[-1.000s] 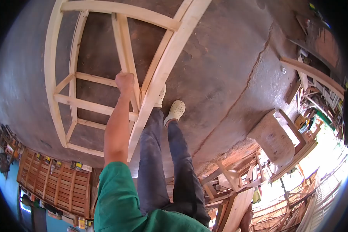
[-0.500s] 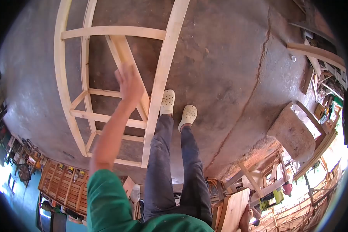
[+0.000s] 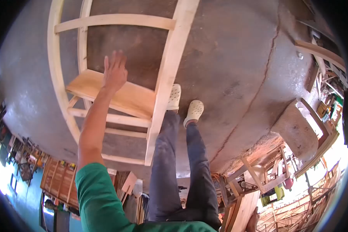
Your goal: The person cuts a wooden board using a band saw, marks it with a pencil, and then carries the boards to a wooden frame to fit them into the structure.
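Note:
My left hand (image 3: 115, 72) is open with its fingers stretched out, above a pale wooden board (image 3: 131, 96). The wrist overlaps the board in this view. Slanting across the inside of a light wooden frame (image 3: 164, 73), the board spans between its long side rails, beside the lower crosspieces. At the bottom right, my right hand (image 3: 253, 221) has its fingers round the edge of some wooden boards (image 3: 242, 210) at my side. The rest of that arm is out of sight.
The frame stands on a concrete floor (image 3: 228, 77) with a long crack, right beside my feet in pale clogs (image 3: 194, 111). Curved wooden chair parts (image 3: 297, 127) are at the right. Stacked timber and slatted furniture (image 3: 60, 179) lie behind me.
The board has turned from a steep diagonal to a flatter slant across the frame. My left hand has moved up and left, its fingers now spread. The view has shifted slightly.

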{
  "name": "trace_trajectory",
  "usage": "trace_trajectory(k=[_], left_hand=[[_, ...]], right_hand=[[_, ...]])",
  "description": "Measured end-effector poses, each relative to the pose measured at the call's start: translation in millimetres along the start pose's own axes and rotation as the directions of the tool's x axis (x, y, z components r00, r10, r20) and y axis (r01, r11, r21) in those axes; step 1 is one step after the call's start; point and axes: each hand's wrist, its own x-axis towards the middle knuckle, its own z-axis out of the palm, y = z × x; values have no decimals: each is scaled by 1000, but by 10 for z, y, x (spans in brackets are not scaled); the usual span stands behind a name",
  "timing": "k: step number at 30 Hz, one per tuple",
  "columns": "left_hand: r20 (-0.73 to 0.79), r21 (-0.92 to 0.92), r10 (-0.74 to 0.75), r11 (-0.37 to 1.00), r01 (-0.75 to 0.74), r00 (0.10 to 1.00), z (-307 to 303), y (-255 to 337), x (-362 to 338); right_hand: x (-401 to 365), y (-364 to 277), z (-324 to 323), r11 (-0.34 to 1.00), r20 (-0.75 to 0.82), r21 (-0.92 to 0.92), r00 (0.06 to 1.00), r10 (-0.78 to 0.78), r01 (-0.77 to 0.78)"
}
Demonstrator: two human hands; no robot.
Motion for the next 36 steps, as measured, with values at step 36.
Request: trace_trajectory(k=[36], left_hand=[[643,-715,-624,-281,641,444,16,643,-15]], right_hand=[[45,-1073,-108,968,100,2,963,-250,251]])
